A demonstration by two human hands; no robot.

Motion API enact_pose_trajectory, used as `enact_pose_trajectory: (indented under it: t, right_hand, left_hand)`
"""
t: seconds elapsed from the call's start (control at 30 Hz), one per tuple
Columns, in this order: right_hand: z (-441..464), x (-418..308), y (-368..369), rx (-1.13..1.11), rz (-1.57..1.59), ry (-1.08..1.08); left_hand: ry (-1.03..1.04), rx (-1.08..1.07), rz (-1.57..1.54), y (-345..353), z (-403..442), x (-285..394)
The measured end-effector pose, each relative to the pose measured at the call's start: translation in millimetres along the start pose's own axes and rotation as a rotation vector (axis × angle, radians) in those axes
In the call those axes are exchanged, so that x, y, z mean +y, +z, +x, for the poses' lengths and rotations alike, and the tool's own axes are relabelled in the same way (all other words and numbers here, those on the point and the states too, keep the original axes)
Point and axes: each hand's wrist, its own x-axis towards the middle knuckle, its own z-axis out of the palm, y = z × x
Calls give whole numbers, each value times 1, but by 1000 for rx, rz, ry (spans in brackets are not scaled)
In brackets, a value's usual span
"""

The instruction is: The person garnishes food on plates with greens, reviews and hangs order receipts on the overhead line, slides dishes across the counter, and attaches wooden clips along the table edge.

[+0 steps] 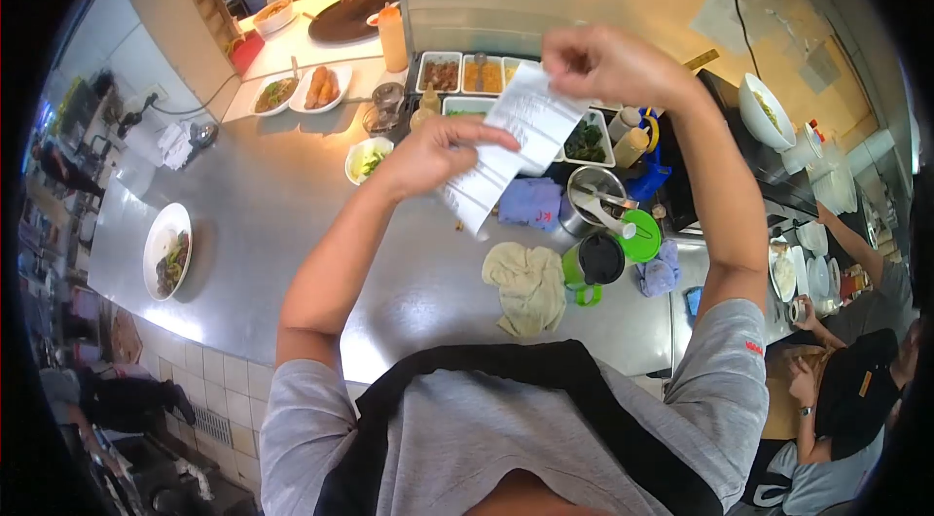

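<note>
Over the steel counter I hold a long printed paper slip point(533, 110), tilted, with a second paper layer partly behind it. My right hand point(598, 64) is closed on the slip's upper end and is slightly blurred. My left hand point(443, 154) is at the slip's left edge, its index finger stretched across the printed face and the other fingers curled; the thumb's grip is partly hidden. Beneath the slip lie a folded blue cloth point(531, 203) and white topping trays, one with dark greens point(585, 141). A small bowl of sliced greens point(369, 161) stands just beyond my left wrist.
A pale cloth point(525, 287), a green-and-black mug point(593, 263) and a metal pot point(592, 197) sit near my body. At left is a bowl of food point(168, 251). Fried rolls on a plate point(320, 88) stand at the back. Co-workers are at right point(846, 399) and behind the pass.
</note>
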Motion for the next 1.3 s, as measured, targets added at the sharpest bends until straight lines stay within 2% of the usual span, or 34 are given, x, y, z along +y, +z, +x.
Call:
enact_pose_trajectory:
  t: [0.03,0.1,0.13,0.17,0.27,0.4,0.43,0.53,0.57,0.63,0.7,0.83,0.93,1.07,1.1,1.17,1.3]
  right_hand:
    - [2,4,-2,43,65,-3]
    - [4,11,-4,131,104,-20]
    - [5,14,-5,177,118,-30]
    - [5,15,-7,162,206,0]
    - [2,10,-10,157,289,113]
    - [2,14,-4,150,448,97]
    - [2,14,-2,140,517,94]
    - [4,14,6,94,661,97]
    - [4,14,7,80,697,101]
    - [4,15,5,63,701,108]
    - [3,23,4,89,701,129]
    - [-4,17,-6,152,592,123]
    - [1,14,-9,177,453,104]
    - [13,-3,-17,167,153,55]
    - [17,-1,-19,168,186,41]
    - [30,5,-25,168,250,8]
    - [70,17,-42,194,107,-4]
  left_hand:
    - [-94,98,-91,-1,-3,-1]
    - [-82,222,-210,-2,-8,-12]
    - [-69,284,-269,-1,-9,-21]
    - [60,334,-221,1,-7,-39]
    - [-154,391,-433,13,-10,-66]
    - [7,344,-682,27,-3,-50]
    - [39,371,-641,32,4,-43]
    - [225,205,-1097,34,24,-43]
    - [291,113,-1122,32,30,-41]
    - [326,171,-1049,33,32,-35]
    - [330,277,-844,33,27,-21]
    - [84,454,-579,25,12,-20]
    - [76,721,-388,25,14,-7]
    - [215,885,-463,11,18,-8]
    - [212,957,-475,11,20,-5]
    - [273,921,-540,3,23,-6]
    - [378,928,-616,-13,45,-16]
